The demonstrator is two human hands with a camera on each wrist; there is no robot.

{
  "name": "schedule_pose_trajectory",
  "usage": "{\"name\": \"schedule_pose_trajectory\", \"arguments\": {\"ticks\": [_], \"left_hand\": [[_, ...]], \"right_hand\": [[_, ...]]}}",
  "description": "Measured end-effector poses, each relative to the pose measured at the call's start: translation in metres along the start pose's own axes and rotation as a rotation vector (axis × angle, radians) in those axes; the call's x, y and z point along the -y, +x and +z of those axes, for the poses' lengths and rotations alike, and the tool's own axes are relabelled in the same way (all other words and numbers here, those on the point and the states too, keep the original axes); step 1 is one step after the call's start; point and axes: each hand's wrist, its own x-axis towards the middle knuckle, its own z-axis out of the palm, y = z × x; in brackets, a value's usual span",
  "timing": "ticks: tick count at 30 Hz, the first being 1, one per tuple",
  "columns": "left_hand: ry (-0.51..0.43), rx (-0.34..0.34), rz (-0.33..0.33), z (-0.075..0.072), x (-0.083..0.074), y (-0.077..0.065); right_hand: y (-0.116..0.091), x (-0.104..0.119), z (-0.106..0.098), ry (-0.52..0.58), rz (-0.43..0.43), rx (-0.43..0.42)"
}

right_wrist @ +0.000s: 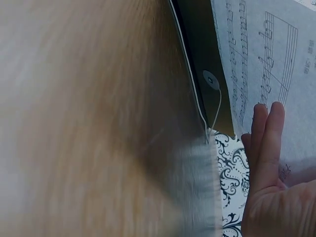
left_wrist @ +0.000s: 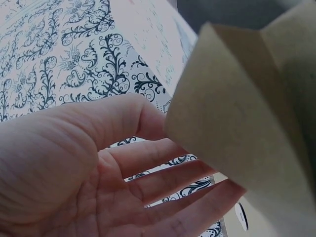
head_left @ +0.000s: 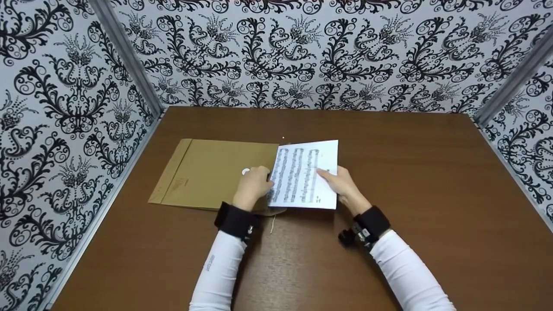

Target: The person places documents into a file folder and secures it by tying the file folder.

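A brown kraft envelope (head_left: pixel 216 168) lies flat on the left part of the table, its mouth facing right. My left hand (head_left: pixel 252 188) pinches the near edge of that mouth between thumb and fingers; the paper (left_wrist: pixel 222 108) stands raised in the left wrist view. White sheet music (head_left: pixel 304 175) reaches to the mouth, tilted slightly up; how much is inside is hidden. At its right side my right hand (head_left: pixel 345 185) grips it, thumb on top and fingers (right_wrist: pixel 269 133) beneath. A string hangs from a round button (right_wrist: pixel 211 80) on the envelope's flap.
The brown wooden table (head_left: pixel 414 172) extends right and toward the person. Patterned black-and-white walls (head_left: pixel 302 52) stand at the back and both sides, with grey posts (head_left: pixel 129 56) at the corners. A white disc (head_left: pixel 245 171) shows on the envelope beside the left hand.
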Motion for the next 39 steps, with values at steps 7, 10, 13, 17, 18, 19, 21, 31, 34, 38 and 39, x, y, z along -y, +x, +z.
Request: {"name": "schedule_pose_trajectory", "arguments": {"ticks": [7,10,13,17,18,19,21,31,34,38,39], "left_hand": [[0.023,0.005,-0.009,0.001,0.001,0.001],[0.029,0.007,-0.014,0.001,0.002,0.000],[0.031,0.000,-0.014,0.001,0.002,0.000],[0.032,-0.002,-0.017,0.001,0.001,-0.001],[0.029,0.001,-0.019,0.000,0.001,-0.001],[0.025,0.005,-0.020,0.000,0.001,0.000],[0.019,0.015,-0.019,0.000,0.001,0.000],[0.025,0.019,-0.010,-0.003,0.000,0.000],[0.024,0.013,-0.001,-0.003,0.000,-0.001],[0.019,0.001,0.015,-0.002,0.000,-0.002],[0.019,-0.001,0.017,-0.002,0.000,-0.002]], "right_hand": [[0.006,0.000,0.012,-0.032,0.008,0.015],[0.008,0.001,0.016,-0.023,0.020,0.016],[0.010,0.001,0.021,-0.026,0.023,0.017],[0.012,0.004,0.027,-0.033,0.025,0.024],[0.012,0.004,0.029,-0.025,0.027,0.025],[0.013,0.005,0.030,-0.020,0.027,0.027],[0.014,0.005,0.033,-0.001,0.027,0.030],[0.019,0.002,0.039,0.000,0.018,0.046],[0.020,0.002,0.040,-0.014,0.014,0.064],[0.022,0.003,0.040,-0.034,0.007,0.084],[0.022,0.004,0.040,-0.038,0.008,0.087]]}}
